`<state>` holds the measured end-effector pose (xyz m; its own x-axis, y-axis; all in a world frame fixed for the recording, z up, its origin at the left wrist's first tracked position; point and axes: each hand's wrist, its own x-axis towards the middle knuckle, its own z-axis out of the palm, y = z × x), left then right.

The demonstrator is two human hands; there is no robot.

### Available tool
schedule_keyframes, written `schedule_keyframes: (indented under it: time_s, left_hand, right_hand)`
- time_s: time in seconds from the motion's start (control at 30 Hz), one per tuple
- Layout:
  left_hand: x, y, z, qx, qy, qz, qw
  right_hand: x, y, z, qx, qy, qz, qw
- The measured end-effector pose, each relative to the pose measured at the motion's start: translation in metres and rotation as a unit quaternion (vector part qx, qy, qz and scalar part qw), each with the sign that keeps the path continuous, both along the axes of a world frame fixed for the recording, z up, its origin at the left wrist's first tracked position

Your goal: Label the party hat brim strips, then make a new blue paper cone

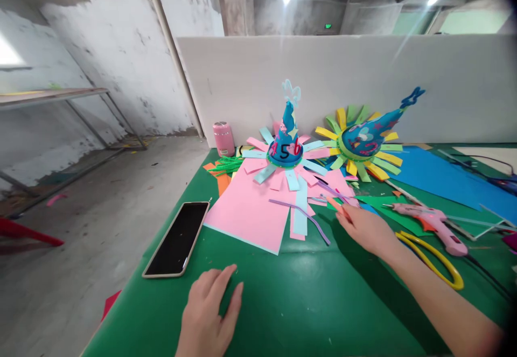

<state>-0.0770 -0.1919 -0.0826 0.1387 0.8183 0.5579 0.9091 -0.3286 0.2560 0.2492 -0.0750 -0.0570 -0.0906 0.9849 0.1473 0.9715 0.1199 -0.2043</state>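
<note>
My left hand [210, 311] hovers over the front of the green table with thumb and fingers apart, holding nothing. My right hand [365, 230] reaches over the paper scraps, its fingers closed on a slim orange thing [334, 204] whose kind I cannot make out. Near it lie a purple pipe cleaner [301, 209], pale blue paper strips [300, 211] and a large pink paper sheet [254, 206]. Behind stands a blue cone party hat [286, 139] bearing 4, 5 and 6, ringed by pink and blue paper loops. A second blue party hat [365, 139] with yellow and green loops tilts to the right.
A phone [177, 241] lies at the left edge. Green pipe cleaners [228, 166] are beside a pink jar [223, 139]. On the right are a pink glue gun [438, 222], yellow-handled scissors [440, 263] and blue sheets [432, 176]. A white partition [250, 77] stands behind.
</note>
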Motion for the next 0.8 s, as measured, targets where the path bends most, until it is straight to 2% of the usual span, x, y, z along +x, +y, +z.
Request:
schedule_keyframes:
  time_s: [0.1, 0.17, 0.3, 0.37, 0.57, 0.8]
  left_hand:
    - [-0.023, 0.011, 0.005, 0.0, 0.046, 0.045, 0.998]
    - [-0.035, 0.02, 0.01, -0.025, 0.07, 0.103, 0.992]
    - [-0.05, 0.034, 0.017, -0.113, 0.111, 0.248, 0.956]
    - [-0.054, 0.037, 0.017, -0.148, 0.123, 0.29, 0.937]
    - [-0.063, 0.039, 0.013, -0.179, 0.1, 0.306, 0.93]
    - [-0.072, 0.042, 0.011, -0.171, 0.062, 0.316, 0.931]
  right_hand:
    - [-0.003, 0.01, -0.008, 0.011, -0.038, 0.012, 0.999]
    - [-0.007, 0.012, -0.011, 0.027, -0.053, 0.018, 0.998]
    - [-0.023, 0.013, -0.011, 0.071, -0.033, 0.068, 0.995]
    - [-0.037, 0.015, -0.013, 0.077, -0.016, 0.103, 0.992]
    - [-0.065, 0.031, -0.029, 0.063, -0.026, 0.108, 0.992]
    - [-0.037, 0.056, -0.026, 0.1, -0.048, 0.031, 0.993]
